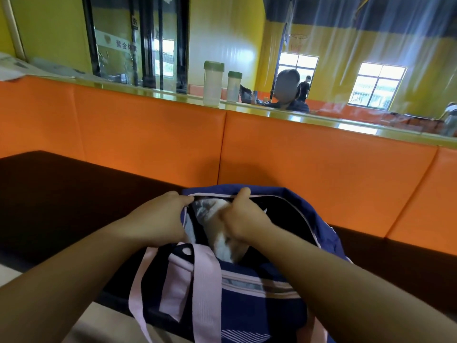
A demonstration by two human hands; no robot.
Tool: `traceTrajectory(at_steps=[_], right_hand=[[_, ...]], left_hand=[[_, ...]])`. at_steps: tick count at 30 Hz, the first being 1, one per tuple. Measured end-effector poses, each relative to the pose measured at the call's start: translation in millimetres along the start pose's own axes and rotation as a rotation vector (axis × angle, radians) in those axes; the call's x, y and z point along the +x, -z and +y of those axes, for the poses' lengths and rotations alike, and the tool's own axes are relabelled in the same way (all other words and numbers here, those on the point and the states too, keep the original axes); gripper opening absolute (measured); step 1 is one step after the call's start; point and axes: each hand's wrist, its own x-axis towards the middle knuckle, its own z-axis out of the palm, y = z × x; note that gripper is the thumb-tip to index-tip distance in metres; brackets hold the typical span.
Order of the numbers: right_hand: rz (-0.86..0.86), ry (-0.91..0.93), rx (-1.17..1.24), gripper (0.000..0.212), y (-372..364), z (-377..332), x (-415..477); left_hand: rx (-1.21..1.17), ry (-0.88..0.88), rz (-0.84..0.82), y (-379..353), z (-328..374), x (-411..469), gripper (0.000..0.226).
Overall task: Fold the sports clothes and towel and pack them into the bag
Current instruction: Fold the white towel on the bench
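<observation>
A navy sports bag with pale pink straps and zip trim sits on the dark bench seat in front of me, its top zip open. Light grey and white folded cloth lies inside the opening, partly hidden by my hands. My left hand grips the left end of the bag's opening, fingers curled over the rim. My right hand reaches into the opening and pinches the far pink zip edge, thumb up on the rim.
The dark brown bench seat stretches left and right of the bag, backed by orange padded panels. On the ledge above stand two green-lidded shaker bottles. A person sits beyond the ledge.
</observation>
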Motion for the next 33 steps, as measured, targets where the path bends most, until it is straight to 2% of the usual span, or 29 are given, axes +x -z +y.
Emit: traceTrajectory(at_steps=[2, 4, 6, 8, 11, 14, 16, 20, 23, 29, 33], right_hand=[[0.076, 0.012, 0.007, 0.041, -15, -2, -1], [0.058, -0.041, 0.089, 0.038, -25, -7, 0], [-0.082, -0.084, 0.201, 0.047, -32, -10, 1], [-0.219, -0.093, 0.203, 0.060, -35, -10, -3], [-0.272, 0.047, -0.025, 0.059, -20, -7, -14], [-0.365, 0.225, -0.300, 0.026, -3, -5, -30], [-0.409, 0.273, -0.385, 0.030, 3, -3, -36], [-0.353, 0.306, -0.400, 0.041, 12, 2, -34], [-0.288, 0.361, -0.481, 0.032, 30, 4, -33], [-0.161, 0.419, -0.424, 0.027, 80, 10, -24], [-0.086, 0.416, -0.459, 0.030, 108, 10, -4]], left_hand=[[-0.022, -0.004, -0.021, 1, 2, -2, 0.079], [-0.045, -0.010, -0.032, 3, 1, -4, 0.077], [-0.068, -0.010, -0.040, 5, 0, -6, 0.078], [-0.089, -0.019, -0.034, 5, -2, -7, 0.079], [-0.119, -0.028, -0.004, 2, -7, -9, 0.079], [-0.126, -0.038, 0.023, -2, -11, -9, 0.073], [-0.134, -0.045, 0.048, -4, -12, -10, 0.065], [-0.171, -0.068, 0.173, -4, -9, -16, 0.040], [-0.150, -0.085, 0.223, -1, -7, -19, 0.028], [-0.016, -0.029, 0.226, 20, -3, -12, 0.013], [0.075, 0.029, 0.199, 39, -2, 4, 0.012]])
